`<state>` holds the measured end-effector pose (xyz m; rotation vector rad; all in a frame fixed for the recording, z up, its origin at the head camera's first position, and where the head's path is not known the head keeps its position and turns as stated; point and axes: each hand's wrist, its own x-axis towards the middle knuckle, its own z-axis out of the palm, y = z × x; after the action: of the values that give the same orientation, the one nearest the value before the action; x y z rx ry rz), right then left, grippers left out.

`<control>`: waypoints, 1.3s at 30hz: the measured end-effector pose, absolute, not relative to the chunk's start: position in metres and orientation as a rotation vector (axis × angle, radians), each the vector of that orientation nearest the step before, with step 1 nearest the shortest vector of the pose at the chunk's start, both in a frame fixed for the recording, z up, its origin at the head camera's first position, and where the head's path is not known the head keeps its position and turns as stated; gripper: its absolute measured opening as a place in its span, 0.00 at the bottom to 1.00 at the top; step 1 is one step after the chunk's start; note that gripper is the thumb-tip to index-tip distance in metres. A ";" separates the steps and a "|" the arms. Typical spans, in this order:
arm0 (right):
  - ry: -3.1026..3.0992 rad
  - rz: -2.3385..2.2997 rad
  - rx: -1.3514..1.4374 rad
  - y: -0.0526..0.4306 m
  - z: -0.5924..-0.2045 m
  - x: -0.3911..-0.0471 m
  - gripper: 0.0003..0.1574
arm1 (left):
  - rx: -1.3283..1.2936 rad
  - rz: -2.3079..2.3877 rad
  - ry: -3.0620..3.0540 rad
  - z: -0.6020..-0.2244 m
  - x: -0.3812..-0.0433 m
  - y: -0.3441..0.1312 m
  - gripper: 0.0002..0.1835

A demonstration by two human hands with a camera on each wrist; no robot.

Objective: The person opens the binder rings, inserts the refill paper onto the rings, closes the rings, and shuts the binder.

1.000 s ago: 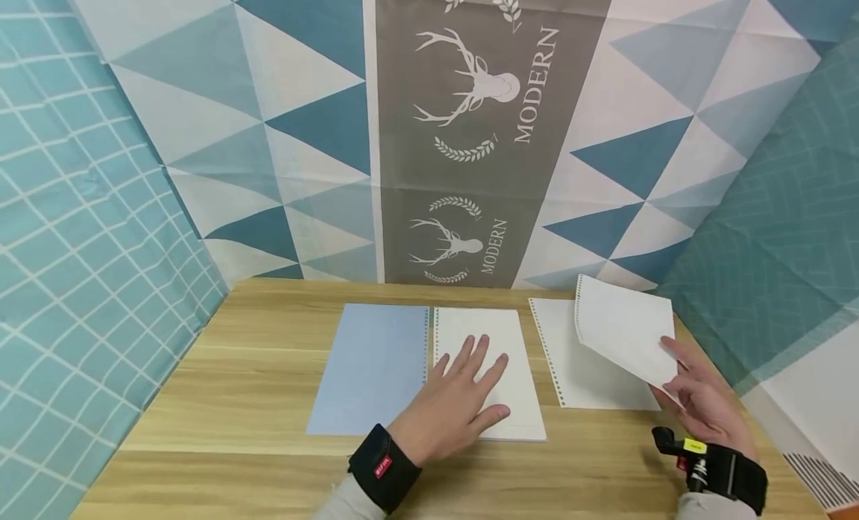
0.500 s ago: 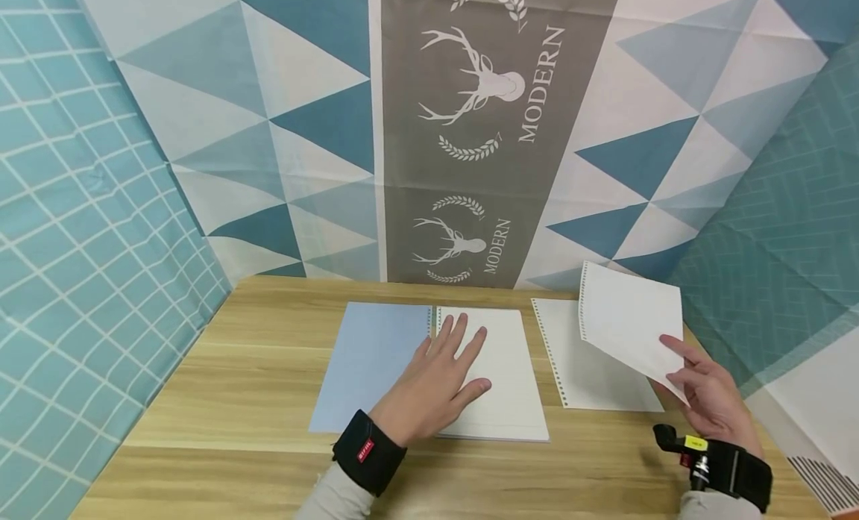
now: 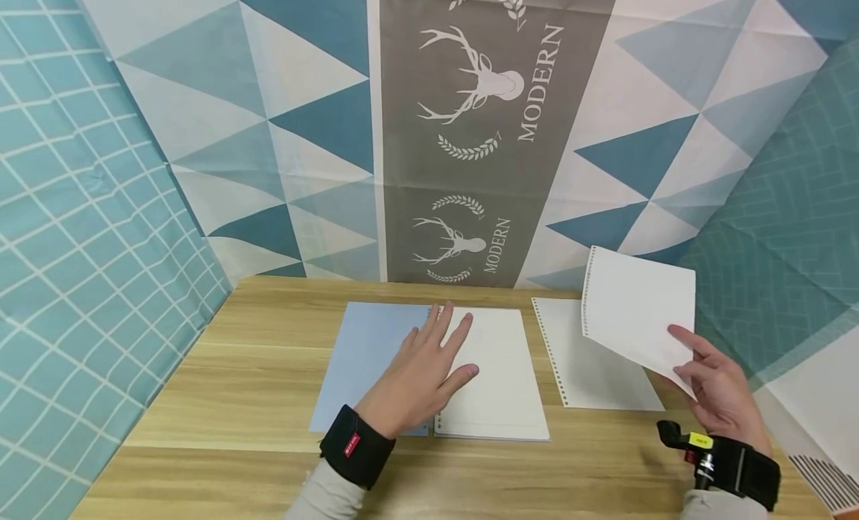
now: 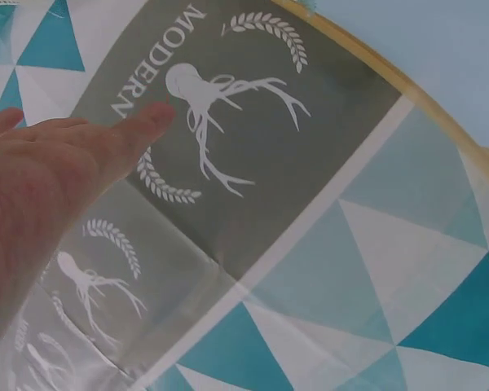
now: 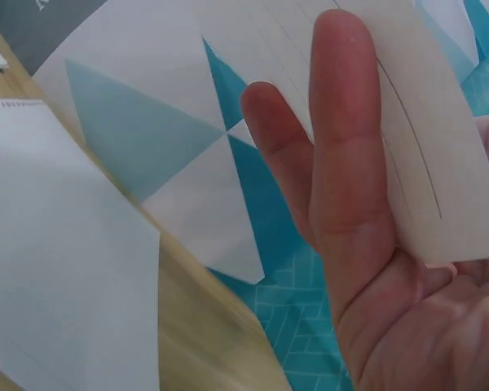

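An open ring-bound notebook lies flat, its blue cover [image 3: 365, 363] on the left and its white lined page [image 3: 503, 378] on the right. Over the binding, my left hand [image 3: 419, 378] spreads its straight fingers and holds nothing. In the left wrist view that hand [image 4: 65, 159] shows against the patterned backdrop. My right hand [image 3: 721, 389] pinches a loose sheet of paper [image 3: 637, 304] by its lower right corner, raised and tilted. The right wrist view shows the faintly lined sheet [image 5: 420, 155] between the fingers. Beneath it, another loose sheet [image 3: 590, 378] with punched holes lies on the table.
The wooden table [image 3: 221, 401] ends at a fabric backdrop [image 3: 463, 154] with triangles and deer heads. Teal grid cloth [image 3: 87, 207] hangs at the left, and green cloth [image 3: 792, 229] at the right.
My left hand has shifted left from the white page toward the binding. The right hand has raised its sheet higher and slightly to the right.
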<state>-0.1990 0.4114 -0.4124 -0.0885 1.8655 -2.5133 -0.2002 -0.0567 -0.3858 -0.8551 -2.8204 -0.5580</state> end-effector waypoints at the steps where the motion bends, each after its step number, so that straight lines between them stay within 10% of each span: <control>1: 1.862 -2.526 -0.098 0.411 -0.410 -0.199 0.41 | -0.851 -0.566 -2.815 -0.385 -0.201 -0.058 0.39; 39: 1.856 -2.527 -0.558 0.320 -0.331 -0.189 0.42 | -0.577 -0.751 -2.667 -0.348 -0.204 -0.126 0.40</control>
<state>-0.1892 0.3198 -0.3307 -0.5582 1.8556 -2.5272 -0.2043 -0.1259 -0.3479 -0.5767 -2.6668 -0.7508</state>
